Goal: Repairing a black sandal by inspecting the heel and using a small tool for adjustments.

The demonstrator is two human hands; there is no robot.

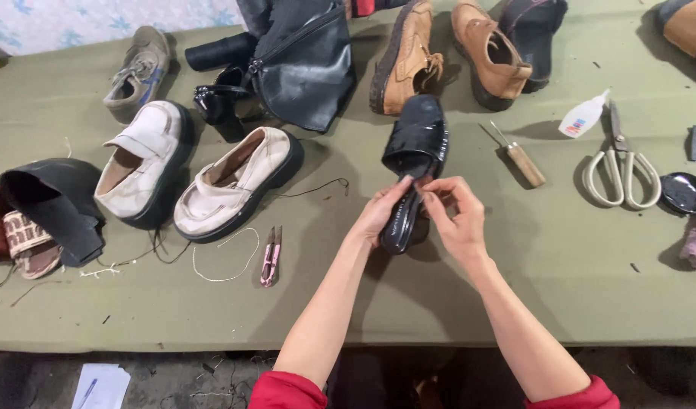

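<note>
Both hands meet at a glossy black shoe (413, 163) near the table's (514, 288) middle: the left hand (380, 214) curls around its side, while the right hand (452, 216) pinches narrowly at the insole. Left lie chunky cream shoes (234, 182); right, a wooden-handled awl (522, 160) and pale scissors (619, 167).

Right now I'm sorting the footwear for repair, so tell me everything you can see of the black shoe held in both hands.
The black shoe is a glossy, patent-looking slip-on with a wide closed upper and a long dark insole running toward the person. It lies lengthwise on the green table, toe end away from the camera. The left hand and right hand pinch its near end from either side. Nothing else touches it.
</note>
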